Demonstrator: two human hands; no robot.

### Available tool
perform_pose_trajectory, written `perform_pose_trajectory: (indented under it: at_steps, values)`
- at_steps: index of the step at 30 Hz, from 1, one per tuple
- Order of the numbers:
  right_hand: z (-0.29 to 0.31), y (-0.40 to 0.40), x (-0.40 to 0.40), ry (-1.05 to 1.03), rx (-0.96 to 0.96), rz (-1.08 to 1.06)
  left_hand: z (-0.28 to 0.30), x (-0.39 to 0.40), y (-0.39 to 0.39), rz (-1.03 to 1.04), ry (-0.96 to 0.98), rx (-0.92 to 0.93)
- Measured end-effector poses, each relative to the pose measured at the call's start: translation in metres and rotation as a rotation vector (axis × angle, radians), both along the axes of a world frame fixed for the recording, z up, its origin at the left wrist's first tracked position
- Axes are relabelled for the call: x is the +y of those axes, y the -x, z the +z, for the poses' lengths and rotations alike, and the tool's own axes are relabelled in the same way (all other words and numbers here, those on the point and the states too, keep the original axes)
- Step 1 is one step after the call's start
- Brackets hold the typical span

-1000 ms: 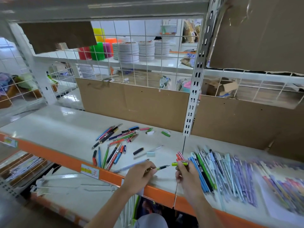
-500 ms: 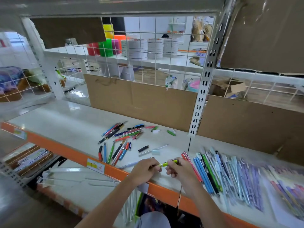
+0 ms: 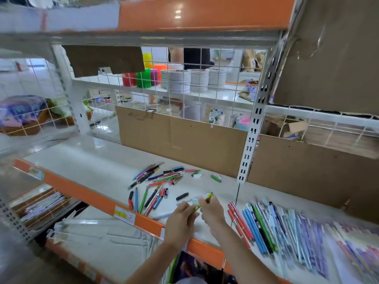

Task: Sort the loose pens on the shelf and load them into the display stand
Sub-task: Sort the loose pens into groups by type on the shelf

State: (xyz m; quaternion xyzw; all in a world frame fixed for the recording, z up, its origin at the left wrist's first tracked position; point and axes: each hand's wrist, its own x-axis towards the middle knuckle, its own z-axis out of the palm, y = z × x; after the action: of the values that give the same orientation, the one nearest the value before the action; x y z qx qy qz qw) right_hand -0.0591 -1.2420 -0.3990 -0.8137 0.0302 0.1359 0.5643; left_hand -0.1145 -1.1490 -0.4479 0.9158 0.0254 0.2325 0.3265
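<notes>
Both hands hold one yellow-green pen (image 3: 207,198) above the front of the white shelf (image 3: 98,169). My left hand (image 3: 181,219) pinches its lower end and my right hand (image 3: 211,210) grips its upper part; the pen tilts up to the right. A loose heap of mixed pens (image 3: 158,177) lies behind the hands, toward the left. A sorted row of red, blue, green and pale pens (image 3: 260,226) lies to the right. No display stand shows.
A black cap (image 3: 182,196) and a green cap (image 3: 215,178) lie loose on the shelf. Cardboard panels (image 3: 180,140) back the shelf, and a slotted upright (image 3: 251,140) divides it. The orange front edge (image 3: 92,198) carries a price label. Tape rolls (image 3: 178,80) sit behind the wire grid.
The two hands came together: the separated pen halves are now joined into one pen held by both hands. The camera view tilted upward, showing the shelf above.
</notes>
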Motion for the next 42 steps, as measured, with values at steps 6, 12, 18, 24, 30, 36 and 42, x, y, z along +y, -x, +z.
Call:
perform_pose_trajectory:
  at_steps: [6, 12, 18, 24, 30, 36, 42]
  values:
    - [0.016, -0.007, -0.023, 0.293, -0.222, 0.219, 0.015, 0.037, -0.001, -0.075, -0.083, 0.098]
    - [0.009, -0.02, -0.055, 0.735, -0.318, 0.386, 0.021, 0.093, -0.003, 0.228, -0.158, 0.271]
    - [0.003, -0.02, -0.064, 1.055, -0.397, 0.423, 0.022, 0.11, -0.004, 0.361, -0.21, 0.417]
    - [0.004, -0.02, -0.023, 0.793, -0.533, 0.525, 0.008, 0.1, -0.005, 0.399, -0.207, 0.287]
    - [0.001, -0.033, 0.05, 0.667, -0.63, 0.655, 0.004, 0.097, -0.004, 0.397, -0.193, 0.239]
    - [-0.013, -0.053, 0.099, 0.777, -0.654, 0.794, 0.005, 0.096, -0.006, 0.407, -0.246, 0.281]
    - [-0.013, -0.054, 0.108, 0.925, -0.667, 0.698, 0.008, 0.095, -0.006, 0.415, -0.273, 0.326]
